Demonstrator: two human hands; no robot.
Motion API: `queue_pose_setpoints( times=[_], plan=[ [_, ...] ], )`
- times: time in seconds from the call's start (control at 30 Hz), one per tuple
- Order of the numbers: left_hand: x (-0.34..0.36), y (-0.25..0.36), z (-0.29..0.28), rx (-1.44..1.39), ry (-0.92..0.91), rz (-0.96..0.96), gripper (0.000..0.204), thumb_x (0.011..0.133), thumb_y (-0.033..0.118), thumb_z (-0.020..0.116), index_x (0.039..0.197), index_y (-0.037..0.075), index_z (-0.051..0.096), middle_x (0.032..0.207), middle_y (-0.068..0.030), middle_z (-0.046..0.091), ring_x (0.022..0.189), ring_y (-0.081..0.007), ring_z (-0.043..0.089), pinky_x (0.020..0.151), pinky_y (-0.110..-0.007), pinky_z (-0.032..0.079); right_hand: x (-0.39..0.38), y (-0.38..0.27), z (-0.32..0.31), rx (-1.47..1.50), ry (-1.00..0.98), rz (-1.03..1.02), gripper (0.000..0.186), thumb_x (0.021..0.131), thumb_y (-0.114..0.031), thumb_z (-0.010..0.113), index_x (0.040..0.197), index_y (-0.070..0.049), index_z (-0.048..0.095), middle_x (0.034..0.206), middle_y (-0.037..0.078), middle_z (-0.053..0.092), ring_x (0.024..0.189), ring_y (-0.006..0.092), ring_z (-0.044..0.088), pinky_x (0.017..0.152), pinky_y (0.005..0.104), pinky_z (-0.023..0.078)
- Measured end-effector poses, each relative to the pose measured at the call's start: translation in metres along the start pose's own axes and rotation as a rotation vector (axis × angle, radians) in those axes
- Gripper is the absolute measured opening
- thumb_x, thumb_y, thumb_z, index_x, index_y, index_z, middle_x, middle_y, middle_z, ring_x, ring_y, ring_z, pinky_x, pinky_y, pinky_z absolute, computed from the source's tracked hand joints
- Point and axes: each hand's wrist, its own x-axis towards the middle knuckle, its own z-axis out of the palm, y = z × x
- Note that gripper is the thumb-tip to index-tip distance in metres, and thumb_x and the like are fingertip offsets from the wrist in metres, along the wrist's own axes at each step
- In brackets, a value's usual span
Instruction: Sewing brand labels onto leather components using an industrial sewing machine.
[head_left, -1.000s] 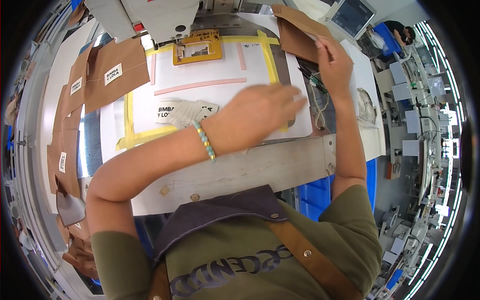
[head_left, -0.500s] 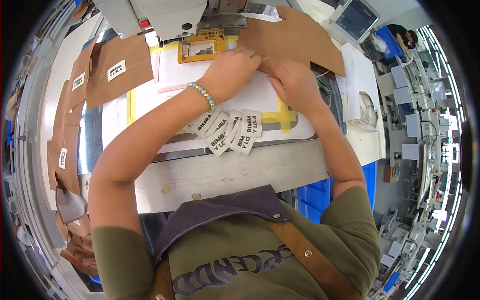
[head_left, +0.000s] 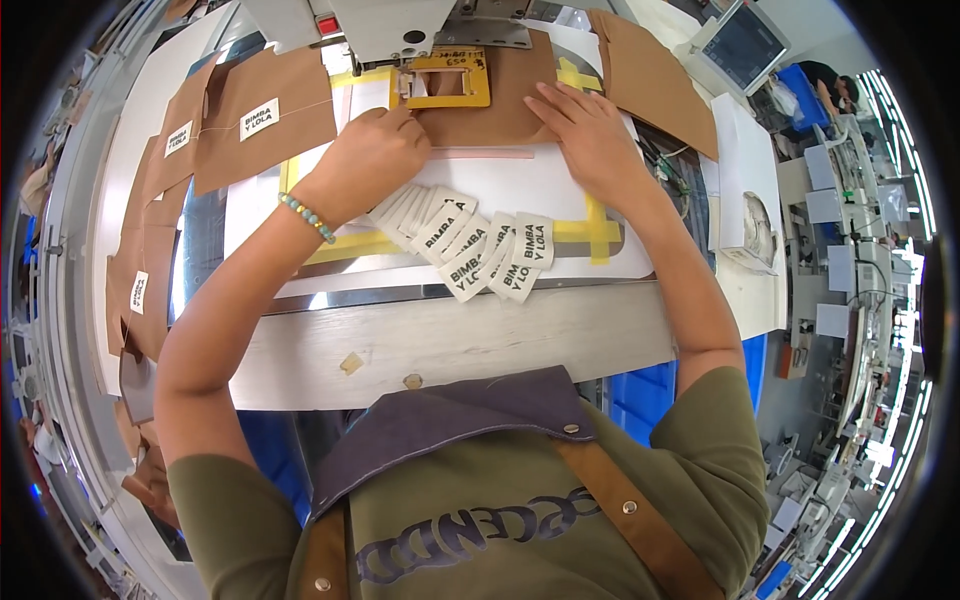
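Note:
A brown flat panel [head_left: 502, 128], whose material I cannot tell, lies on the white work board [head_left: 480, 172] below the machine head. The yellow clamp frame [head_left: 470, 98] sits over it, brown showing through its window. At the panel's near left corner my left hand [head_left: 385, 150] is closed, its fingertips pinching the edge. My right hand [head_left: 600, 145] rests on the panel's right edge with fingers stretched out. Nearer to me, several white labels [head_left: 465, 245] with dark print lie fanned out on the board.
A sewing machine head [head_left: 385, 30] rises behind the frame. Labelled brown panels [head_left: 225, 150] lie in a row on the left. Another brown panel [head_left: 655, 90] is at the back right, near a screen [head_left: 745, 45]. A white box [head_left: 750, 200] stands right.
One brown panel has come from the right-hand pile to under the yellow frame. My hands have moved apart, the left going left. My right hand has flattened out.

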Motion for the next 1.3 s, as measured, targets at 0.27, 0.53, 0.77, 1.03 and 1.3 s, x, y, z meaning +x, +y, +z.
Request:
queue_pose_setpoints(
  times=[0.27,0.53,0.77,1.03,1.3],
  plan=[
    [-0.022,-0.002,-0.003,0.032,-0.028,-0.037,0.027,0.085,0.006,0.071,0.111,0.003,0.075,0.103,-0.0029,0.074,0.095,-0.0193,0.067,0.080,-0.032,0.061,0.011,-0.008,-0.023,0.028,0.008,-0.051,0.045,0.102,-0.008,0.058,0.146,-0.007,0.066,0.164,0.009,0.055,0.155,0.0295,0.046,0.121,0.0518,0.039],
    [0.015,-0.003,0.012,-0.125,0.054,-0.022,0.021,0.085,0.007,0.070,0.105,0.004,0.075,0.105,-0.0046,0.074,0.107,-0.0229,0.070,0.090,-0.037,0.062,-0.006,-0.012,-0.058,-0.022,-0.060,0.187,0.040,0.100,-0.008,0.060,0.138,-0.005,0.070,0.156,0.007,0.063,0.144,0.0298,0.056,0.111,0.0455,0.050],
    [0.004,-0.006,0.000,0.002,-0.045,0.013,0.020,0.085,0.008,0.070,0.104,0.004,0.074,0.103,-0.0054,0.073,0.105,-0.0216,0.070,0.089,-0.034,0.061,-0.007,-0.010,-0.033,0.369,0.038,0.112,0.046,0.098,0.002,0.056,0.143,-0.001,0.065,0.154,0.014,0.063,0.131,0.0368,0.067,0.111,0.0446,0.055],
    [-0.046,-0.021,-0.014,-0.051,-0.027,-0.164,0.034,0.085,0.007,0.071,0.119,0.003,0.076,0.117,-0.0053,0.075,0.112,-0.0239,0.069,0.093,-0.035,0.061,0.013,-0.021,-0.008,0.296,0.015,-0.069,0.057,0.101,-0.005,0.058,0.158,-0.007,0.055,0.166,0.012,0.051,0.154,0.0366,0.045,0.128,0.0524,0.036],
    [-0.073,0.006,-0.020,-0.351,0.092,-0.405,0.042,0.099,0.021,0.074,0.135,0.001,0.072,0.141,-0.0107,0.071,0.141,-0.0339,0.056,0.117,-0.046,0.048,-0.012,-0.021,-0.017,0.361,-0.161,-0.064,0.062,0.113,-0.040,0.056,0.166,-0.011,0.045,0.175,0.011,0.039,0.164,0.0359,0.030,0.134,0.0556,0.022]
  ],
)
